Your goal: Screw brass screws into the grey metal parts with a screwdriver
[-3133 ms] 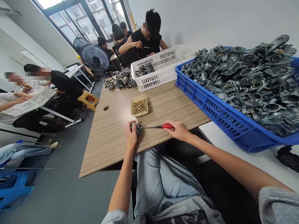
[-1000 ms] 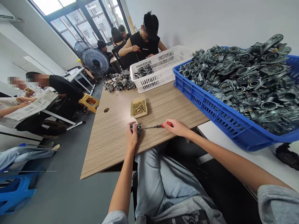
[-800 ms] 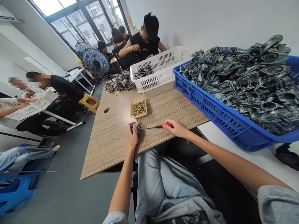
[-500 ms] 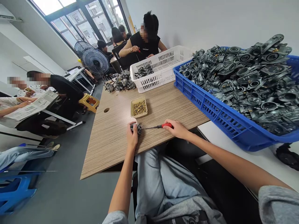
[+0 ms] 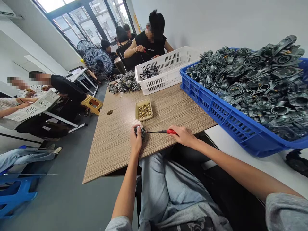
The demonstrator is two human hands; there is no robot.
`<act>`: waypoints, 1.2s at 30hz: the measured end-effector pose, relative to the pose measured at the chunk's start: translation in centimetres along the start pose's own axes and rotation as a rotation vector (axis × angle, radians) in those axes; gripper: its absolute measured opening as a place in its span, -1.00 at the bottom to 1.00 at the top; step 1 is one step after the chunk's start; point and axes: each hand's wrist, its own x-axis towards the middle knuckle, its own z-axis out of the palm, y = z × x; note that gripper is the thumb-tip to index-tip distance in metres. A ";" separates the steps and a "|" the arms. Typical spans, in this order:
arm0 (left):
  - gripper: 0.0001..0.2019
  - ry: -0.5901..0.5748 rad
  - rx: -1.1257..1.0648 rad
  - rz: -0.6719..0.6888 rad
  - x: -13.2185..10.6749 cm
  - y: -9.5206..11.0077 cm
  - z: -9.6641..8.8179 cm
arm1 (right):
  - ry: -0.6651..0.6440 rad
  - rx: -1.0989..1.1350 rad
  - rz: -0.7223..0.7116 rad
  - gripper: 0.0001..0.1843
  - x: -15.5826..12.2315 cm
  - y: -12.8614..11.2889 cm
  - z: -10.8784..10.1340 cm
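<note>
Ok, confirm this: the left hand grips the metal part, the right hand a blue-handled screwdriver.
The handle is red, not blue; the head view shows it. The left hand grips the metal part, the right hand the screwdriver.

Head camera: it is worn on my head and faces forward and down.
Jeans (image 5: 166, 189): very near, below the camera, at the lower edge.
Surface (image 5: 113, 141): seen from above and slanting, with my left grip (image 5: 136, 140) and my right grip (image 5: 184, 135) close to the middle of the view.
Window (image 5: 84, 27): far, at the upper left, appearing tilted.
Blue crate (image 5: 223, 118): near, cut by the right edge.
</note>
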 end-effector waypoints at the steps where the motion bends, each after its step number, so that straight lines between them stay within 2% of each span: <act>1: -0.49 0.002 -0.007 -0.004 0.0 0.0 0.0 | 0.009 -0.033 -0.032 -0.83 0.0 0.0 0.1; 5: -0.45 0.031 -0.053 0.002 0.2 -0.1 0.0 | 0.044 -0.146 -0.153 -0.78 0.0 0.2 0.6; 9: -0.42 0.043 -0.073 -0.005 0.3 -0.2 0.0 | 0.048 -0.113 -0.166 -0.77 -0.1 0.0 0.5; 14: -0.39 0.046 -0.067 -0.012 0.1 -0.2 0.1 | 0.061 0.104 0.017 -0.76 -0.2 -0.6 0.0; 17: -0.39 0.053 -0.059 -0.012 0.1 -0.2 0.1 | 0.133 0.267 0.158 -0.71 0.5 -0.7 -0.5; 20: -0.41 0.051 -0.047 -0.010 0.2 -0.3 0.1 | 0.175 0.384 0.279 -0.52 1.5 -0.6 -1.0; 22: -0.43 0.047 -0.034 0.002 0.2 -0.4 0.1 | 0.142 0.442 0.334 -0.41 2.0 -0.6 -1.3; 29: -0.45 -0.017 -0.040 0.018 0.1 -0.2 0.0 | -0.004 0.525 0.428 -0.30 2.1 -0.9 -1.6; 36: -0.46 -0.068 -0.040 0.048 0.0 0.1 -0.1 | -0.033 0.591 0.460 -0.27 2.1 -1.0 -1.7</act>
